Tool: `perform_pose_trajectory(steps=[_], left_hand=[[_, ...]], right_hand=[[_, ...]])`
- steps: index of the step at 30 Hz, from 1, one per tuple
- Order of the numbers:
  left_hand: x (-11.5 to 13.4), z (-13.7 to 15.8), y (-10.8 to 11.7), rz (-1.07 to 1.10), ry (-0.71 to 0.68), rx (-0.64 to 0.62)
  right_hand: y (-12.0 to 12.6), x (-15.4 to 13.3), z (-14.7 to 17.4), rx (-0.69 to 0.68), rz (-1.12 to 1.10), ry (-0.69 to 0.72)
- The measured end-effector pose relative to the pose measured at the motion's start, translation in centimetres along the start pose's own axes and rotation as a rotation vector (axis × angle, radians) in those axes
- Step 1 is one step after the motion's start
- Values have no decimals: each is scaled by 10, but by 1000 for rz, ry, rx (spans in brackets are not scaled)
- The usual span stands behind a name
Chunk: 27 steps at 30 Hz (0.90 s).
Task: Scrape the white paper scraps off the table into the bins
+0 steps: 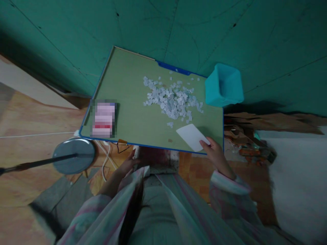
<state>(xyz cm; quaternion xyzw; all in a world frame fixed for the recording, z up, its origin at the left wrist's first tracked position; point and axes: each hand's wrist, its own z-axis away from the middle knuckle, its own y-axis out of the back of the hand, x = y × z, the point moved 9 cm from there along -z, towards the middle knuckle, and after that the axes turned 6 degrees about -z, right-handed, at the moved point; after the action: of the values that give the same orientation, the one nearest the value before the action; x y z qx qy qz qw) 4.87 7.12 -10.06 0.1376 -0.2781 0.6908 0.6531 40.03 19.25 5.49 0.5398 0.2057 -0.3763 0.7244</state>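
Observation:
My right hand (216,154) grips a plain white sheet of paper (192,136) by its near right corner, thumb on top, over the front right part of the green table (127,75). Beyond the sheet lies a loose heap of small torn paper pieces (173,100), spread over the table's middle and back. Low by my lap, below the table's front edge, my left hand (129,164) rests beside a pale edge (136,153). Its fingers look apart and partly hidden, with no object visible in them.
A turquoise bin (212,88) stands at the table's back right corner. A pink-and-white item (104,119), blurred out, lies at the left end. A round grey stool (66,156) and white cables (106,163) are left below. The green wall (153,27) borders the table's back.

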Motion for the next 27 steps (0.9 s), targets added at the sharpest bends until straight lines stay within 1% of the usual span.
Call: perform_pose_trajectory(steps=[2,6,8,13,17,19,22,24,27], left_hand=[[-5,-2,-1,28,14,-33],[-11,-1,-1,70,23,-71],[-11,1,-1,91,19,-71],[-10,5,-3,119,-6,-69],[-10,8,-2,114,-2,-23],[-8,13,-3,114,-5,-1],[-1,22,-8,125,-32,-5],[3,25,-12,127,-43,-15],[8,27,-15,111,-59,-28]], right_hand=[[-8,-6,-3,-26,64,17],[-25,-32,-6,-79,140,117],[-34,-44,-6,-116,154,160],[-57,-61,-9,-230,175,232],[-74,-80,-6,-292,196,317],[-82,-89,-3,-299,218,353],[-88,-97,2,-279,245,407],[-91,-98,5,-270,246,424],[-92,-94,9,-256,237,403]])
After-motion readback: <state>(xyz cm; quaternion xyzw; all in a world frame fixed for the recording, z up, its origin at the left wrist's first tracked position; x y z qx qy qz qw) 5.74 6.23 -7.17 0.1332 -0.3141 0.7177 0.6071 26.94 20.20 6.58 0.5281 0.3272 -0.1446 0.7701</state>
